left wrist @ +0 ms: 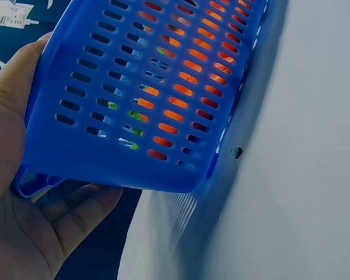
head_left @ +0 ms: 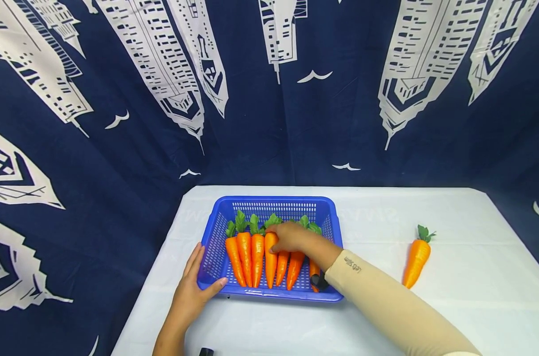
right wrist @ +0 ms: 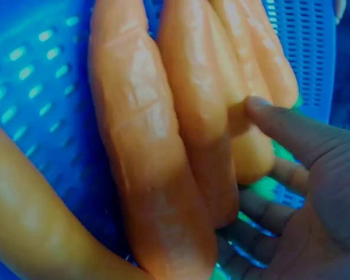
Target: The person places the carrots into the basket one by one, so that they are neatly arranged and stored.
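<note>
Inside a blue plastic basket (head_left: 269, 296), several orange carrots (head_left: 244, 257) lie side by side, green tops toward the back. My right hand (head_left: 289, 237) reaches in and pinches the top end of one carrot (head_left: 270, 267) near the middle of the row. In the right wrist view its thumb lies against that carrot (right wrist: 254, 151), with the other fingers around the far end. At the basket's front left corner, my left hand (head_left: 193, 291) rests with fingers straight along the side and thumb on the front rim. The left wrist view shows it touching the basket's outer corner (left wrist: 58, 151).
One more carrot (head_left: 417, 262) with a leafy top lies on the white tablecloth (head_left: 465, 232) to the right. A small black object (head_left: 206, 352) shows at the bottom edge. A dark blue curtain (head_left: 287, 148) with white buildings hangs behind the table.
</note>
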The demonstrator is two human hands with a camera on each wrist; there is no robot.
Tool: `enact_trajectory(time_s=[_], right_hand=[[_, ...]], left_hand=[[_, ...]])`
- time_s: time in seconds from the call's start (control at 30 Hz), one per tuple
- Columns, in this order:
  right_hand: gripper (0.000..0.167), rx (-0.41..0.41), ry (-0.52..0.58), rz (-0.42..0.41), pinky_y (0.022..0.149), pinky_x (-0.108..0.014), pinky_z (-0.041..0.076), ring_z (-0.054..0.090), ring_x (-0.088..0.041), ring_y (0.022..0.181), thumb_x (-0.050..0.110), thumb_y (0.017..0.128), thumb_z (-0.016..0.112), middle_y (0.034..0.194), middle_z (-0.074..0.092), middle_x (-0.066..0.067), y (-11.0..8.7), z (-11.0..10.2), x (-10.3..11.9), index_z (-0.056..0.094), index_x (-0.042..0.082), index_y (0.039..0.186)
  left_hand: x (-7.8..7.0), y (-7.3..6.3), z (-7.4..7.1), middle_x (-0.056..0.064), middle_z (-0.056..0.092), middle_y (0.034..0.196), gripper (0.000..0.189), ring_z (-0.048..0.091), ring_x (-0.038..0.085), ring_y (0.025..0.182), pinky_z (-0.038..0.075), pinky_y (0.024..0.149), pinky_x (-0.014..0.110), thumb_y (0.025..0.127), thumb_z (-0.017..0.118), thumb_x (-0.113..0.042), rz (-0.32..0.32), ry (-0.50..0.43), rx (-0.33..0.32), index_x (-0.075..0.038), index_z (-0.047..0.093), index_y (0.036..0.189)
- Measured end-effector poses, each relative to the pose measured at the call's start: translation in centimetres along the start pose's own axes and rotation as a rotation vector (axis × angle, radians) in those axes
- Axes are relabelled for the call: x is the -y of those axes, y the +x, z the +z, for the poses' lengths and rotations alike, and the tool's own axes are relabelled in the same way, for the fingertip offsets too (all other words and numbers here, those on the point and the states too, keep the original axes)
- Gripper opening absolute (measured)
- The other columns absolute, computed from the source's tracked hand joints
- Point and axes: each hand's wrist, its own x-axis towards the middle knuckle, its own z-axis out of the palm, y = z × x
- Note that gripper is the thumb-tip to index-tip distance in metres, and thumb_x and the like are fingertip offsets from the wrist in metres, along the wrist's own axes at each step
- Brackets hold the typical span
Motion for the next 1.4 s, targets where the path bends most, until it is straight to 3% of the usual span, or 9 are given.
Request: enact_trajectory(time_s=[0.13, 0.43, 0.7, 0.93, 1.2, 1.4], right_hand=[[0.060, 0.006, -0.039, -0.025, 0.115, -0.051, 0.042, 0.056, -0.035, 0.133, 0.030, 0.087, 0.079, 0.135, 0.065, -0.012, 0.2, 0.3, 0.0, 0.059, 0.016, 0.141], [0.059, -0.009, 0.041, -0.014, 0.112, -0.049, 0.045, 0.058, -0.033, 0.128, 0.027, 0.086, 0.080, 0.135, 0.063, -0.015, 0.2, 0.3, -0.5, 0.060, 0.017, 0.140], [0.053, -0.065, 0.126, -0.020, 0.119, -0.056, 0.036, 0.044, -0.041, 0.144, 0.025, 0.091, 0.076, 0.148, 0.053, -0.021, -0.1, -0.6, -0.4, 0.060, 0.017, 0.141], [0.043, -0.158, 0.187, -0.086, 0.108, -0.051, 0.048, 0.060, -0.034, 0.122, 0.024, 0.095, 0.069, 0.133, 0.063, -0.019, -1.0, -1.5, 0.0, 0.064, 0.011, 0.136], [0.039, -0.231, 0.332, -0.102, 0.097, -0.043, 0.056, 0.064, -0.031, 0.116, 0.023, 0.097, 0.068, 0.135, 0.063, -0.015, -2.8, -3.4, 0.8, 0.065, 0.012, 0.133], [0.038, -0.343, 0.440, -0.090, 0.094, -0.043, 0.058, 0.066, -0.027, 0.114, 0.026, 0.096, 0.068, 0.135, 0.063, -0.012, -4.6, -4.9, 0.1, 0.065, 0.015, 0.132]], left_hand=[[0.0, 0.0, 0.0, -0.003, 0.010, 0.172, 0.105, 0.020, 0.038, 0.156, 0.024, 0.119, 0.067, 0.082, 0.081, -0.048, 0.000, 0.003, -0.002, -0.022, 0.020, 0.163], [0.0, 0.0, 0.0, -0.003, 0.011, 0.172, 0.105, 0.020, 0.038, 0.156, 0.024, 0.119, 0.067, 0.082, 0.081, -0.048, 0.008, 0.003, -0.003, -0.022, 0.021, 0.163], [0.2, 0.0, 0.0, -0.002, 0.012, 0.172, 0.104, 0.021, 0.039, 0.156, 0.025, 0.119, 0.068, 0.083, 0.081, -0.046, 0.027, 0.005, -0.009, -0.020, 0.021, 0.163], [0.2, 0.0, 0.1, -0.002, 0.012, 0.172, 0.104, 0.021, 0.038, 0.156, 0.024, 0.119, 0.067, 0.082, 0.082, -0.046, 0.032, 0.003, -0.012, -0.019, 0.022, 0.163], [0.3, 0.0, 0.1, -0.001, 0.012, 0.172, 0.103, 0.021, 0.038, 0.156, 0.024, 0.119, 0.067, 0.083, 0.082, -0.045, 0.027, 0.008, -0.011, -0.020, 0.022, 0.163], [0.2, 0.0, 0.1, -0.001, 0.012, 0.172, 0.103, 0.021, 0.038, 0.156, 0.024, 0.120, 0.067, 0.083, 0.082, -0.045, 0.035, 0.000, -0.014, -0.020, 0.022, 0.163]])
